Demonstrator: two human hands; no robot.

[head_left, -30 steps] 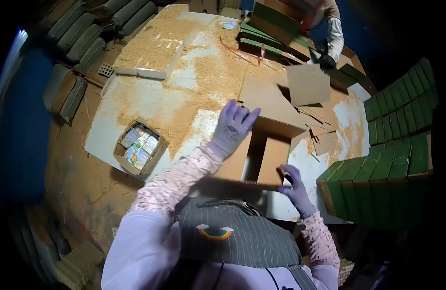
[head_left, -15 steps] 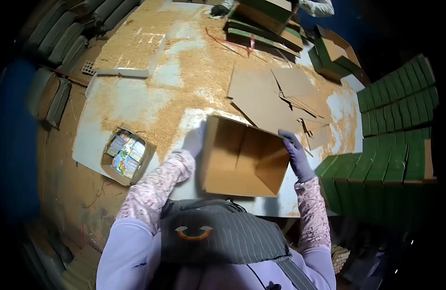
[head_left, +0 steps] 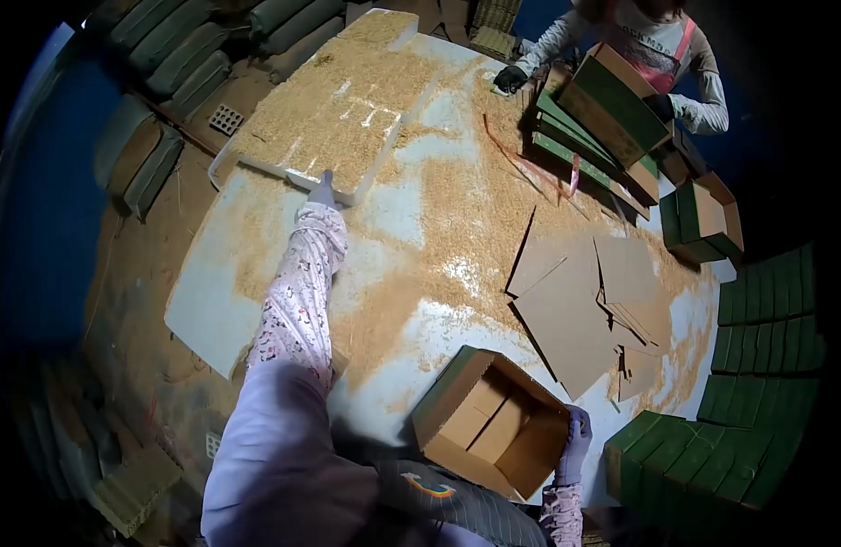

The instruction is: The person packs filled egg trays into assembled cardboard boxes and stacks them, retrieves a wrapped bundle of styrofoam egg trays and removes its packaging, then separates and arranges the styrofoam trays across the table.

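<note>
Left hand (head_left: 322,190) now stretching far forward, off box (head_left: 479,401), to near edge of sawdust-covered tray (head_left: 267,168) (fingers hidden, can't tell if I'm gripping). Right hand (head_left: 575,445) staying low, clutching box's right rim; box sitting angled at table's (head_left: 211,292) near edge.

Co-worker's shirt (head_left: 648,44): bore printed capitals, which I read as "OCKMO". The final letter was unclear to me.
</note>
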